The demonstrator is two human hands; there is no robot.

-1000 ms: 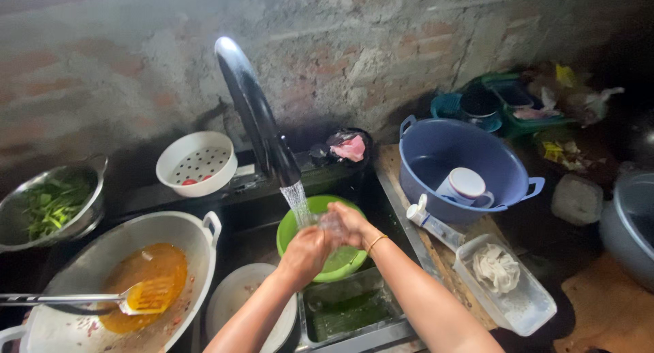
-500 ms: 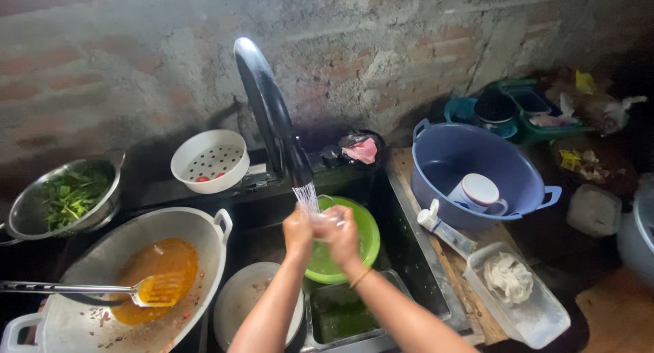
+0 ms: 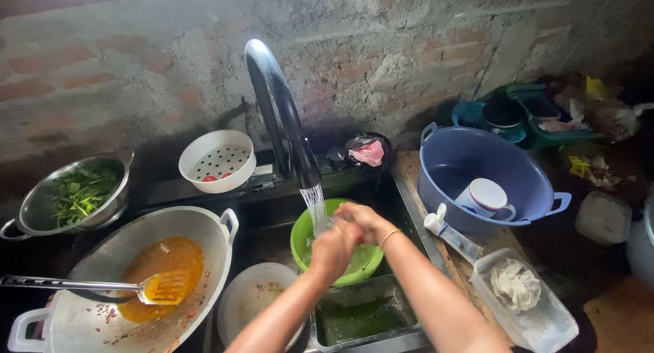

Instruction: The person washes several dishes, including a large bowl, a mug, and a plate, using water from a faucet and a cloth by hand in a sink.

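While water runs from the dark curved tap point(image 3: 276, 108), the left hand point(image 3: 334, 247) and the right hand point(image 3: 361, 220) are pressed together in the stream, nothing being pinched between them. They are held directly above the green bowl point(image 3: 303, 241) in the sink, with a greasy wok point(image 3: 197, 223) and spatula point(image 3: 160, 287) seen to the left.

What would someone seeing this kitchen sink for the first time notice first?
At the centre, the left hand and right hand are pressed together under water streaming from the tall dark curved faucet, above a round green plastic bowl in the sink. At lower left sits a large pale metal wok with orange sauce and a metal spatula. On the right counter stands a big blue plastic basin holding a white mug.
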